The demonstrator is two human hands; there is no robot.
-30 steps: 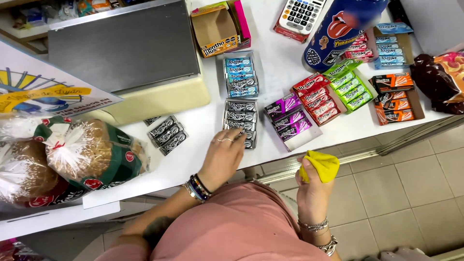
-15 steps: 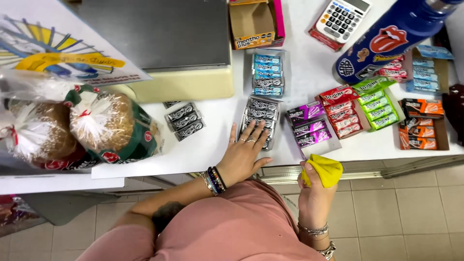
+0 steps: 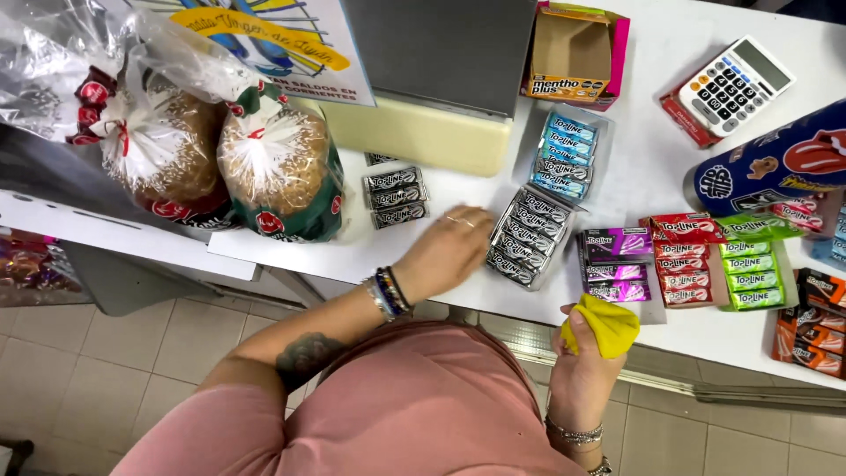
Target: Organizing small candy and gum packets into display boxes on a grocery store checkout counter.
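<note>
Left hand (image 3: 449, 251) lies palm down on the white desk (image 3: 634, 176), fingers spread and flat, grip apart and holding nothing. Its fingertips touch or sit just beside the left edge of the grey gum tray (image 3: 529, 236), which lies at a slant near the desk's front edge. Bracelets circle the left wrist.

Right hand (image 3: 582, 370) is held below the desk's front edge, over the tiled floor (image 3: 106, 353). Its grip is clamped on a crumpled yellow cloth (image 3: 606, 324), which sticks up above the fingers and sits just under the purple gum tray (image 3: 617, 260).

Three loose grey packs (image 3: 395, 196) lie stacked on the desk to the left of the left hand, apart from it. A blue gum tray (image 3: 564, 154) sits behind the grey tray, touching it. Right of the purple tray, side by side, are a red tray (image 3: 686, 256) and a green tray (image 3: 749, 264); orange packs (image 3: 811, 326) are at the far right edge.

Two bagged loaves (image 3: 220, 159) rest at the left end of the desk. An open carton (image 3: 573, 53) and a calculator (image 3: 727, 88) lie at the back. A dark blue cylinder (image 3: 775, 167) lies on its side at right.
</note>
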